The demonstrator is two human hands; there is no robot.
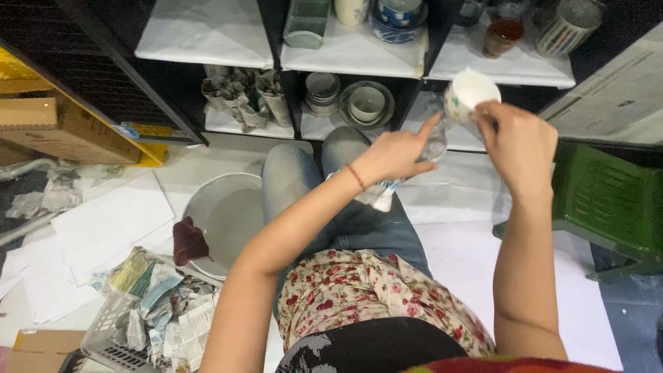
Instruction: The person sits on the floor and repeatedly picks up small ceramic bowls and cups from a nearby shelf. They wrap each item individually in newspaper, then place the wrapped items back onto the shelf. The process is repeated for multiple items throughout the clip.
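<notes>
My right hand (516, 138) grips a small white cup (469, 93) with a coloured pattern, its mouth tilted toward me, raised in front of the shelves. My left hand (397, 153) pinches a crumpled sheet of paper wrapping (387, 190) that hangs down from beside the cup to my knee. Both hands are close together, above my jeans-clad legs (311, 186). I sit on the floor facing a black shelf unit (276, 65).
Shelves hold stacked plates and bowls (366, 103), paper-wrapped items (242, 97), jars and cups (566, 27). A round metal basin (228, 214) with a dark red cloth (188, 240) sits left. A basket of crumpled newspaper (155, 314), loose sheets, a cardboard box (62, 128) and a green plastic stool (608, 200) surround me.
</notes>
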